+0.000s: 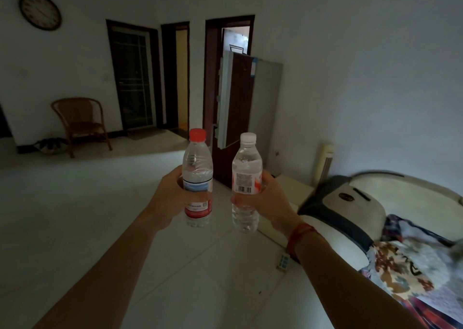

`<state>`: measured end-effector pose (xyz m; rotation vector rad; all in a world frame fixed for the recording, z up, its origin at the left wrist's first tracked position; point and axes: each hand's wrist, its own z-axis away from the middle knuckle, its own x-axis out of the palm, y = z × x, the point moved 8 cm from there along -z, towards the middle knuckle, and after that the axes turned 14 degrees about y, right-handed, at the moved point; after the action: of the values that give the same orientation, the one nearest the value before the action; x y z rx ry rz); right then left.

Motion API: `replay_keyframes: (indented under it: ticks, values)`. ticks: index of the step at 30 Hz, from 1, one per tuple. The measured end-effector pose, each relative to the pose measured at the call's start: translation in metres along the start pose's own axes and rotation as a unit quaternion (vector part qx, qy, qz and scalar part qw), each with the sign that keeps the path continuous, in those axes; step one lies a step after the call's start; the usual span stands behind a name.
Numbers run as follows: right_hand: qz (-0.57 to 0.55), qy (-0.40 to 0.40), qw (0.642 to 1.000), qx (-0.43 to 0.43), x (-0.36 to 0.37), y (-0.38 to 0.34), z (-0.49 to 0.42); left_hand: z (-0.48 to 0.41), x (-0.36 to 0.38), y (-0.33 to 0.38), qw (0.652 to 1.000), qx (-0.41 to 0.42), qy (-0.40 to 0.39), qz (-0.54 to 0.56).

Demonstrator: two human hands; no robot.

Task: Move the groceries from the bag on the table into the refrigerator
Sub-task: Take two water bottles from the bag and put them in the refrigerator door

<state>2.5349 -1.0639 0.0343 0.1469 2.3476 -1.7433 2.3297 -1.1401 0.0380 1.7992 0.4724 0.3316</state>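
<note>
1. Red cap, clear plastic: the red-cap bottle point(198, 178) stands upright in my left hand point(172, 198), fingers wrapped round its label.
2. My right hand point(263, 203) grasps the white-cap bottle point(246, 178) at mid-body, also upright, barcode facing me.
3. The two bottles are just beside each other, not touching, held out over the pale floor point(75, 215).
4. The fridge point(265, 108) stands ahead against the wall with its door point(238, 103) swung open, well apart from both bottles.
5. A wicker chair point(80, 120) sits far left; a red cord point(298, 236) circles my right wrist.

bare floor point(100, 215) lies open toward the refrigerator point(266, 105), its door point(236, 98) seemingly ajar; bed point(355, 203) crowds the right.
</note>
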Motion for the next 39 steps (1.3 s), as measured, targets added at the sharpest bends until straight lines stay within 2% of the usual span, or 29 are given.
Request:
replay_keyframes:
  ticks: [15, 24, 39]
  values:
    - [-0.016, -0.003, 1.000, 0.000, 0.166, 0.022, -0.237, -0.280, -0.050, -0.071, 1.000, 0.002, -0.005, -0.006]
    - [-0.024, -0.009, 0.999, 0.033, 0.235, 0.065, -0.373, -0.422, -0.052, -0.129, 1.000, 0.000, -0.006, -0.023]
    - [-0.012, -0.020, 1.000, 0.013, 0.356, 0.114, -0.659, -0.716, -0.045, -0.204, 0.999, -0.001, 0.030, -0.038]
